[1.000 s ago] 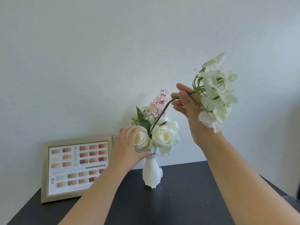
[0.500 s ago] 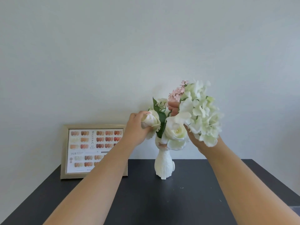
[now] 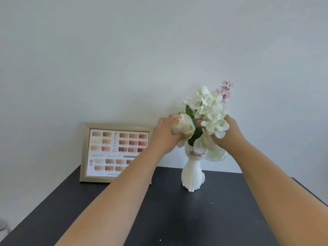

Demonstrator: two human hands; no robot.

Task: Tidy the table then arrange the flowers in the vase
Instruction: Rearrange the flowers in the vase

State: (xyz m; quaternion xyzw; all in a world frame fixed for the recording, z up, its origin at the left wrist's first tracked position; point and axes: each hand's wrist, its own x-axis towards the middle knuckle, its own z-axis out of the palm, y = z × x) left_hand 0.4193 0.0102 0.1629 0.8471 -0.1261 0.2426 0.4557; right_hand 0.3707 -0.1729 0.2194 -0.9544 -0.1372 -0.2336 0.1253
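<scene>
Hydrangea [image 3: 212, 110] lowered into vase [image 3: 192, 176]; right hand [image 3: 229, 134] grip clamped on it, left hand [image 3: 165, 134] on rose [image 3: 182, 126]; black table [image 3: 177, 219], white wall

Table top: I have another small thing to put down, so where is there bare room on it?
The dark table is bare in front of the vase, between the two forearms, and right of the vase toward the far right edge. It is crowded at the back left, where the picture frame stands, and around the flowers, where the left hand and right hand work.
</scene>
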